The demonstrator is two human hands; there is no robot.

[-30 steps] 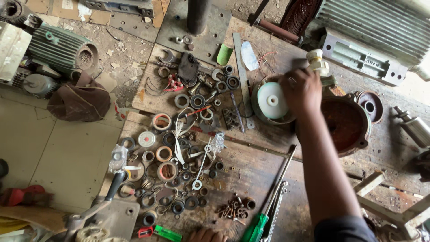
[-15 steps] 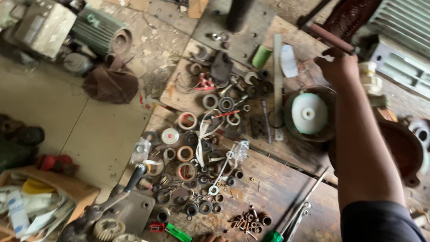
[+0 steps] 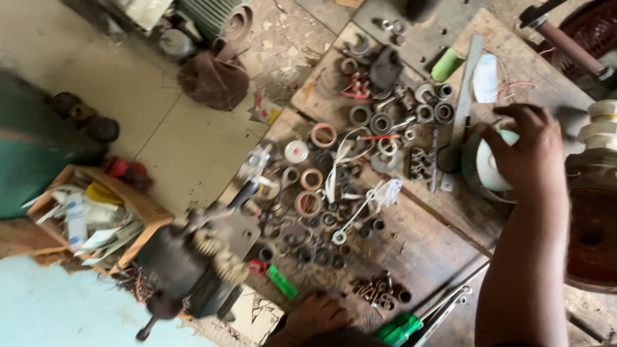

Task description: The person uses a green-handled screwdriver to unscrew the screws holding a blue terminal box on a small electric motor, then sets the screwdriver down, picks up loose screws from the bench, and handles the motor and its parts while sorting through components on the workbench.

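Observation:
My right hand [image 3: 530, 151] reaches in from the lower right, its fingers spread and bent over a round white disc [image 3: 490, 172] that lies in a dark bowl [image 3: 471, 183]. The picture is blurred there, so I cannot tell whether it grips the disc. My left hand [image 3: 315, 318] shows only partly at the bottom edge, resting on the wooden board [image 3: 424, 247] and holding nothing. Many bearings, rings and washers [image 3: 321, 193] are scattered on the board to the left of the bowl.
A rusty brown motor housing [image 3: 591, 231] stands right of my right arm. A steel ruler [image 3: 464, 96] and green roll [image 3: 445, 64] lie behind the bowl. Small bolts [image 3: 382, 292], a green-handled screwdriver [image 3: 398, 328], a geared motor part [image 3: 189, 263] and a cardboard box [image 3: 96, 215] sit nearer.
My view has swung right and closer, so everything slides right in the picture. My right hand has come back from beyond the bowl and now lies over the white disc.

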